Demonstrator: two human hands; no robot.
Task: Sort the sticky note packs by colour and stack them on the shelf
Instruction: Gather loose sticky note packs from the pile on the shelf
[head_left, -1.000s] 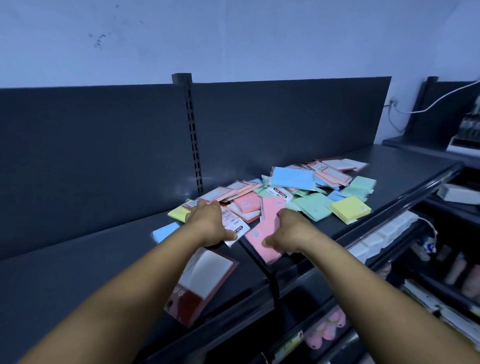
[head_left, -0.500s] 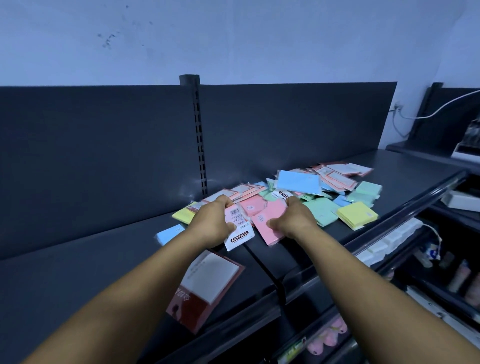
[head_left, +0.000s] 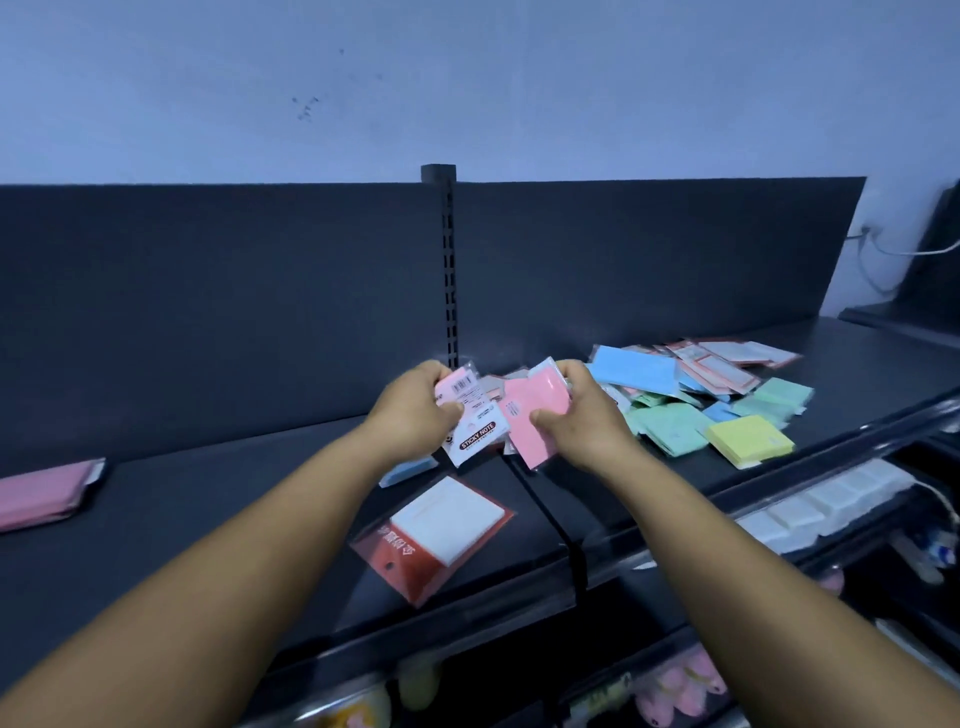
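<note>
The left hand (head_left: 415, 415) grips a pink sticky note pack (head_left: 470, 415) in glossy clear wrap, its back outward, showing a barcode and a "STICKY NOTE" label; thumb lies across the face, fingers curl behind. The right hand (head_left: 582, 415) pinches a second pink pack (head_left: 535, 415), a flat square with a matte face, tilted so its lower corner points down at the shelf (head_left: 208, 519). The two packs are just beside each other, edges nearly touching, held above the seam where two shelf boards meet.

To the right lies a loose pile (head_left: 701, 395) of thin square packs, overlapping at all angles: blue, green, and several white pads with red borders. An exact count cannot be told. One blue pack (head_left: 634, 370) lies on top, slightly raised. One thick yellow pad (head_left: 750, 441) sits at the pile's front, close to the shelf's front lip. One small blue pack (head_left: 408, 470) lies flat under the left wrist.

Nearer the front edge lies one white pad on a red card (head_left: 436, 535), shiny in its sleeve, one corner reaching toward the lip. At the far left a stack of pink packs (head_left: 44, 493) rests flat, cut off by the frame edge. Between that stack and the hands the dark, smooth shelf surface runs bare back to the upright panel (head_left: 260, 312).
</note>
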